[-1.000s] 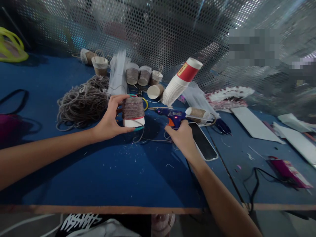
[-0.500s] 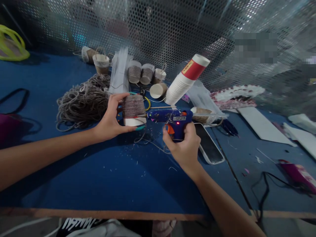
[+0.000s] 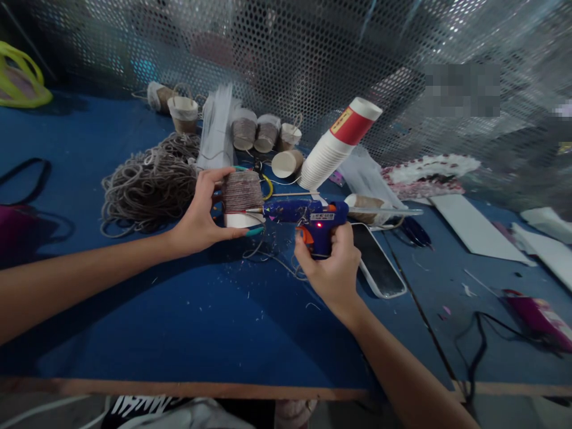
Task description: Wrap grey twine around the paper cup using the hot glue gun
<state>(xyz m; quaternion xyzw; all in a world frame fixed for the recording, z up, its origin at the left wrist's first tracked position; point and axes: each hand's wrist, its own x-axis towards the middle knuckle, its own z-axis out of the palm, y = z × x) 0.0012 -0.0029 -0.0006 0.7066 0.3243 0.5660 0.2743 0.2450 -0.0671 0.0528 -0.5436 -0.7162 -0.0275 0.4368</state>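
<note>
Between the thumb and fingers of my left hand (image 3: 203, 205) is a paper cup (image 3: 242, 193) lying on its side, wound with grey-brown cord except for a white and red band. My right hand (image 3: 333, 262) grips a blue glue gun (image 3: 308, 214) with a lit red light and an orange trigger. The gun's nozzle points left and meets the cup at the edge of the cord. A loose cord (image 3: 277, 261) trails below the cup. Yellow-handled scissors (image 3: 268, 186) lie partly hidden behind it.
A heap of grey cord (image 3: 149, 185) lies left, with several wrapped cups (image 3: 244, 128) behind. A tall stack of paper cups (image 3: 328, 149) leans at centre back. Right of the gun are a phone (image 3: 379, 262) and white boards (image 3: 480, 229). A perforated metal screen (image 3: 286, 53) stands behind.
The glue gun has tilted slightly and its nozzle has shifted a little left along the cup. My left hand keeps its hold on the cup.
</note>
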